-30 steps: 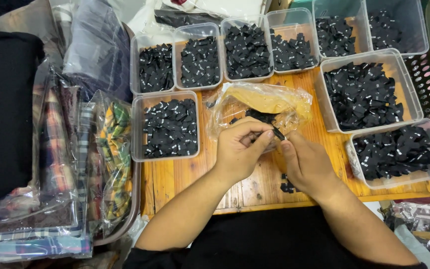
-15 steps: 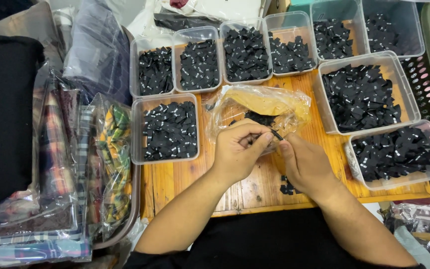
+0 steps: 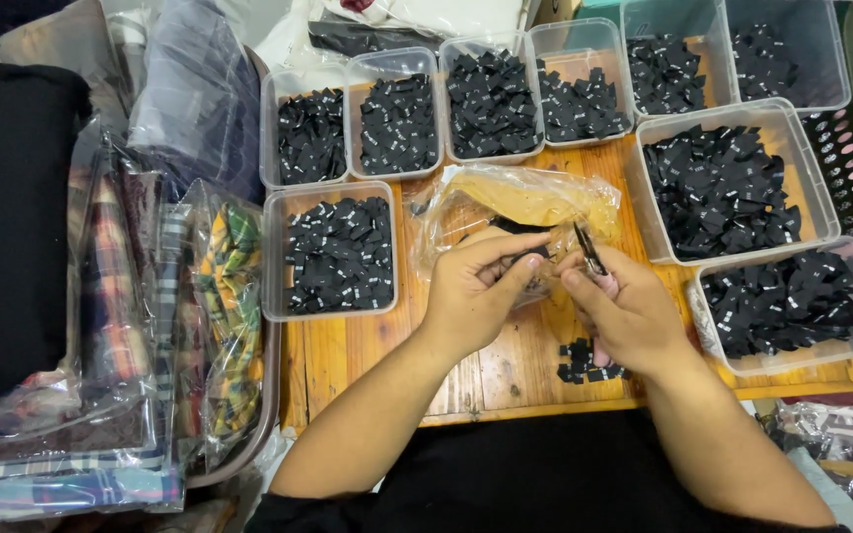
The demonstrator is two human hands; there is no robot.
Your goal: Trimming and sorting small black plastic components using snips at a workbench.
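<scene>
Fingers of the left hand pinch a small black label; the right hand grips slim snips beside it, over a clear plastic bag at mid tabletop. Clear tubs left, far and right hold black labels; loose ones lie near.

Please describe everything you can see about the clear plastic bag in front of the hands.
The clear plastic bag is thin, crinkled and glossy. It lies on its side on the wooden table, between the tubs of black pieces. Something tan or yellowish shows through it. Its near edge lies by the left hand and the right hand; their fingertips seem to touch it.
</scene>
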